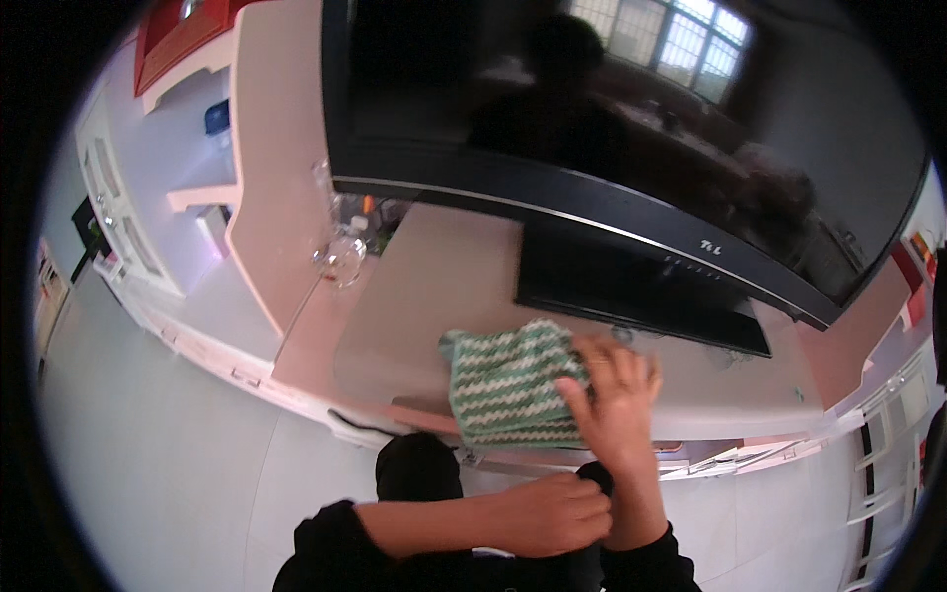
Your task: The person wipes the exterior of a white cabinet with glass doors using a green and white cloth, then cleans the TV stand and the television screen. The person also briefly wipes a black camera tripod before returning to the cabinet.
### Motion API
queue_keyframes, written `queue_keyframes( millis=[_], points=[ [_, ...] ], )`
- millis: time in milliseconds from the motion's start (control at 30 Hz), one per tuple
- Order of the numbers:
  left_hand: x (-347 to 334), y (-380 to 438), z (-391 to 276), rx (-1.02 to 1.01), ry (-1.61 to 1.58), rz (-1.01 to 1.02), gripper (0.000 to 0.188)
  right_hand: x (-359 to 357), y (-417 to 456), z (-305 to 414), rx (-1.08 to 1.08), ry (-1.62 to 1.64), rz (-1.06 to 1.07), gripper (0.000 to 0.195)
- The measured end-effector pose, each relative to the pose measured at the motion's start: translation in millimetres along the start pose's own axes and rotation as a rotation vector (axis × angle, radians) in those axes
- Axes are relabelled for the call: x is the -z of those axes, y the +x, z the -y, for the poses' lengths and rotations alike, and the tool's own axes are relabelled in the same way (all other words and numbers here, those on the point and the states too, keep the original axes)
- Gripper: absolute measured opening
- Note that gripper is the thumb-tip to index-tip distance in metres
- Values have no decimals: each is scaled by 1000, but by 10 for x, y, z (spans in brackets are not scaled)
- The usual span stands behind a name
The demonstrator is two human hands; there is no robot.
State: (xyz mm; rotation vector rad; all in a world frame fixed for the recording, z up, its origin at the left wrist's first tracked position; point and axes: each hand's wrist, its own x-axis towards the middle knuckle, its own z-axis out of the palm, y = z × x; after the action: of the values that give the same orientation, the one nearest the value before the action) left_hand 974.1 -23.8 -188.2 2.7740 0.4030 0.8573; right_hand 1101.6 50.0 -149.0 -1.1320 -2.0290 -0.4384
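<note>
A green-and-white striped cloth [518, 385] lies bunched on a pale cabinet top [451, 251], its near edge reaching the cabinet's front edge. My right hand [614, 392] is on the cloth's right side, thumb across the fabric and fingers over its far right edge. Below it, my left hand [566, 514] crosses in front of my body with its fingers curled, close against my right wrist. Whether anything sits inside those curled fingers is hidden. Behind the cloth stands a black TCL television [518, 177] on a glossy black base [629, 285].
Left of the television, a clear plastic bottle [344, 259] stands near cables by a pink side panel [274, 148]. Drawers under the cabinet top appear partly pulled out [703, 462]. White shelving [200, 288] is at left, and pale floor tiles [170, 444] extend below.
</note>
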Motion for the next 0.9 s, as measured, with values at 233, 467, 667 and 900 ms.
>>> queue_keyframes(
  millis=[233, 467, 667, 900],
  points=[
    [-1281, 343, 238, 24, -143, 1157, 21, 428, -688, 108, 34, 1080, 440, 22],
    [-2190, 588, -544, -177, -610, 1068, 21, -467, -854, 467, -310, 1709, 1478, 49],
    [-2338, 593, -661, -125, -688, 1056, 21, -733, -1011, 543, -62, 1692, 1662, 46],
    [-2339, 417, -517, 1, -770, 1025, 21, -630, -1280, 215, -405, 1721, 1415, 29]
  ],
)
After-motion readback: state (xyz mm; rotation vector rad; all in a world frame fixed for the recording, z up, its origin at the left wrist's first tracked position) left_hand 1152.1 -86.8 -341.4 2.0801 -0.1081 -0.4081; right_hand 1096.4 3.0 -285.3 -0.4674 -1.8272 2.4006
